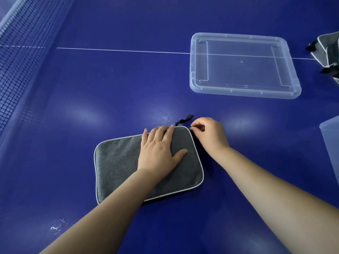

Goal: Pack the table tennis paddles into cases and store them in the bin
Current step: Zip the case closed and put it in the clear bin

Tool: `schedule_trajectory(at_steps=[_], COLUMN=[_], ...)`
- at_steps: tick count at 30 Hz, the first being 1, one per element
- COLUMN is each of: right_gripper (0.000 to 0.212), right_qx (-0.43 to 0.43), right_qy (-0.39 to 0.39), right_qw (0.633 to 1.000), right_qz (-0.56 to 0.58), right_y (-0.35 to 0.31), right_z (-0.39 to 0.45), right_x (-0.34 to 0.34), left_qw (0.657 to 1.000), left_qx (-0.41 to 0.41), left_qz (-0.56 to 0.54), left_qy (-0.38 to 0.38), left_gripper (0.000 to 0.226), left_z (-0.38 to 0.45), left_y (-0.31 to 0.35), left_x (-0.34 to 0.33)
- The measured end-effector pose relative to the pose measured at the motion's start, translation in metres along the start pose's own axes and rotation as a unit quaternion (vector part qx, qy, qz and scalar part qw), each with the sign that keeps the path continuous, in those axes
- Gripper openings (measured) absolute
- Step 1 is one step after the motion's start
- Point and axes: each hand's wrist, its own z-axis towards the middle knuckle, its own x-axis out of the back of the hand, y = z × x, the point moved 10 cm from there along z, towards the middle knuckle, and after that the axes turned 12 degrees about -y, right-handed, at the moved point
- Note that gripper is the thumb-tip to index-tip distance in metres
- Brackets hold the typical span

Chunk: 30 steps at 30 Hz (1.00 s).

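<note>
Evidently the zipper step, head view: left hand (161, 153) lies flat with straight fingers on the grey case (117, 162), right hand (209, 132) pinches what looks like the zipper pull at the case's far right corner; best to keep the fabric pinned and draw the pull steadily along the piped edge. Case is flat, grey fabric with pale piping and a black loop (184, 120), near the tabletop's (110, 79) near edge; clear lid (244, 92) well apart, toward the far right.

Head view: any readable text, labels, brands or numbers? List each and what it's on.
None readable.
Gray case: plain fabric with pale piping, no logo showing.
Clear lid: only a small moulded mark at its centre, too small to read.
Second gray case at the right edge: no print visible.
Blue table: white line only, no lettering.
</note>
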Motion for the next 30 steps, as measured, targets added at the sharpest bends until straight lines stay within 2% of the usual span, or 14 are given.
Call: schedule_trajectory(at_steps=[3, 6, 8, 10, 13, 15, 20, 24, 30], right_gripper=[0.029, 0.050, 0.060, 0.067, 0.073, 0.074, 0.078, 0.081, 0.064], right_qx=[-0.033, -0.050, -0.064, -0.088, -0.119, -0.129, -0.180, -0.210, -0.198], right_qy=[0.002, -0.019, -0.039, -0.054, -0.064, -0.064, -0.072, -0.102, -0.110], right_qw=[0.998, 0.993, 0.990, 0.987, 0.983, 0.982, 0.974, 0.961, 0.953], right_qz=[0.048, 0.101, 0.118, 0.123, 0.126, 0.126, 0.113, 0.148, 0.200], right_y=[0.006, 0.004, 0.002, 0.003, 0.003, 0.001, 0.003, 0.012, 0.004], right_z=[-0.023, -0.057, -0.079, -0.096, -0.111, -0.113, -0.106, -0.106, -0.124], right_x=[0.006, 0.001, -0.009, -0.020, -0.034, -0.039, -0.041, -0.044, -0.042], left_qw=[0.999, 0.994, 0.980, 0.956, 0.912, 0.890, 0.889, 0.878, 0.870], left_qx=[-0.007, 0.020, 0.081, 0.157, 0.264, 0.294, 0.264, 0.268, 0.246], left_qz=[-0.049, -0.096, -0.153, -0.214, -0.296, -0.342, -0.373, -0.397, -0.425], left_qy=[-0.016, 0.046, 0.101, 0.122, 0.105, 0.072, 0.015, -0.005, -0.032], left_gripper=[0.068, 0.059, 0.060, 0.066, 0.077, 0.082, 0.073, 0.081, 0.090], left_z=[-0.002, -0.027, -0.057, -0.091, -0.132, -0.148, -0.153, -0.151, -0.153], left_y=[-0.008, -0.034, -0.066, -0.100, -0.143, -0.157, -0.149, -0.154, -0.160], left_x=[0.006, 0.032, 0.048, 0.051, 0.032, 0.012, -0.002, 0.001, 0.011])
